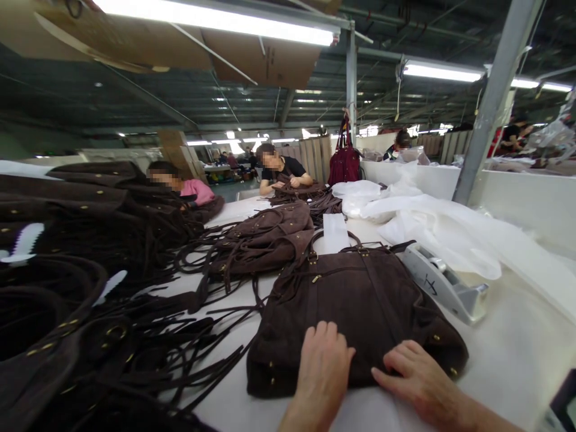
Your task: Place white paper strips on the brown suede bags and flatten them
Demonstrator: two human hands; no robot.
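Observation:
A dark brown handbag lies flat on the white table, its bottom edge towards me and its handles pointing away. It has a short zip, vertical straps and small brass studs near the lower corners. My left hand rests palm down on its lower front, fingers stretched out. To the right, my right hand touches the bag's near edge, thumb apart and fingers slightly bent. Neither hand grasps anything. A white paper slip lies by the handles. Against the bag's upper right side stands a grey tape dispenser.
More brown bags lie beyond, and a tall stack of them fills the left. Loose straps trail across the table. White plastic wrapping is heaped at the right. Two people sit farther down; a maroon bag hangs from a post.

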